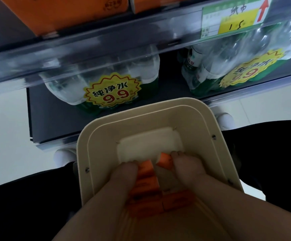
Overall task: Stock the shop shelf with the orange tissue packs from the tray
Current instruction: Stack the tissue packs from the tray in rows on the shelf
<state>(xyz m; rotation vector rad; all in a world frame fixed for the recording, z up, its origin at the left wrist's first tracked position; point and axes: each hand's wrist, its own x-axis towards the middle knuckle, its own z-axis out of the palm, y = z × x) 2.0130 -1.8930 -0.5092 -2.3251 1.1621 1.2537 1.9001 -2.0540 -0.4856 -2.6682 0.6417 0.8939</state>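
Observation:
A cream plastic tray (189, 112) sits below me in front of the shelf, holding several orange tissue packs (145, 181). Both hands reach down into it. My left hand (123, 173) has its fingers curled over the left stack of packs. My right hand (186, 164) curls its fingertips onto another orange pack (164, 160) near the tray's middle. More orange packs (177, 200) lie between my forearms. Up on the shelf (106, 32) stand large orange tissue packs (54, 13).
A price tag (231, 20) with a red arrow hangs on the shelf rail. Below it, shrink-wrapped water bottle packs (110, 87) (236, 66) stand on the dark bottom shelf. White shoes (63, 157) (225, 120) and dark trouser legs flank the tray on the pale floor.

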